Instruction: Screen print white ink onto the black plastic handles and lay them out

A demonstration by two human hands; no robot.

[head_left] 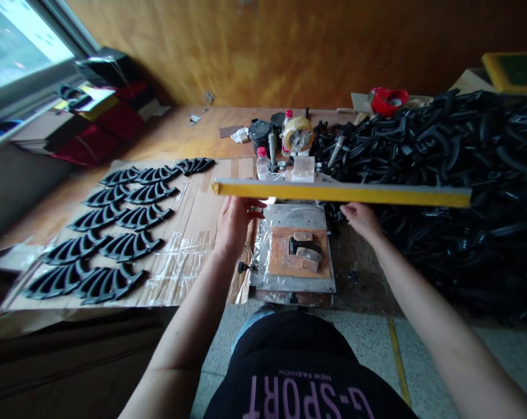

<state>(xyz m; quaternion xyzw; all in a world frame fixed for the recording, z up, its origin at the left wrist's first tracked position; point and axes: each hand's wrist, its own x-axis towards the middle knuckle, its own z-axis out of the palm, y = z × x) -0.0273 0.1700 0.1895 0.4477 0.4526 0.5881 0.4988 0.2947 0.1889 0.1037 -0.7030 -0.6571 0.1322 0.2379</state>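
Observation:
A yellow-edged screen frame [342, 193] is tilted up above a metal jig plate [292, 279]. On the plate lies a brown pad with a small black part [305, 247] on it. My left hand [234, 221] reaches under the frame's left end, fingers partly curled near its underside. My right hand [360, 218] reaches under the frame to the right of the plate, its fingers hidden by the frame. Whether either hand grips the frame is unclear.
Rows of black curved parts [110, 233] lie on taped cardboard at the left. A big heap of black parts [455, 174] fills the right side. Bottles, a tape roll [297, 135] and a red tape dispenser [390, 100] stand behind the frame.

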